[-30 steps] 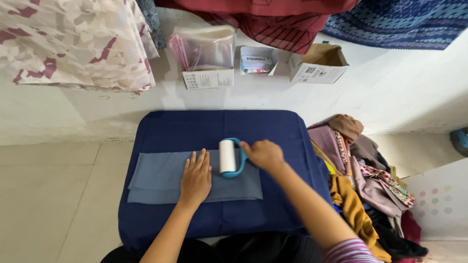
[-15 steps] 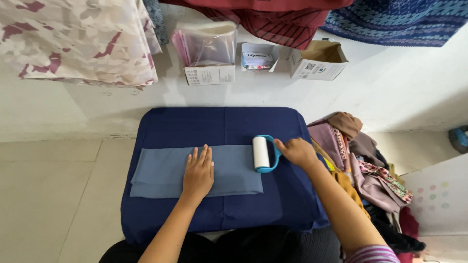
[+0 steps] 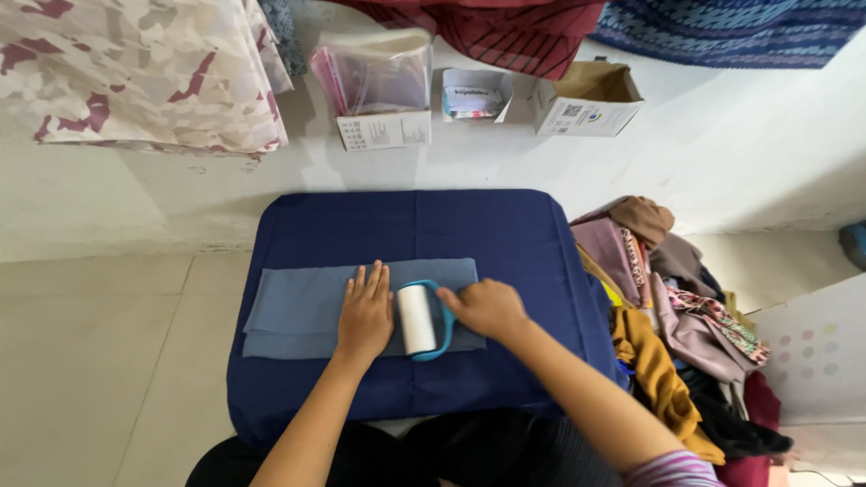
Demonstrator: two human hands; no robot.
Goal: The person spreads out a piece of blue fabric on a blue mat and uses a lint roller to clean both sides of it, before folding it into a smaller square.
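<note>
A right hand (image 3: 489, 308) closes around the blue handle of a white lint roller (image 3: 418, 319), the grip itself hidden beneath the knuckles. The roller stands just left of that fist, at centre frame, on a folded grey-blue cloth (image 3: 298, 307). The left hand (image 3: 365, 313) lies flat, fingers spread, pressing the cloth beside the roller. Beneath is a navy-covered table (image 3: 505, 243); a clothes heap (image 3: 677, 316) at right runs off-frame.

home garment workspace | clothes pile (image 3: 686, 316) | hanging fabrics (image 3: 135, 72) | cardboard boxes (image 3: 586, 99)
</note>
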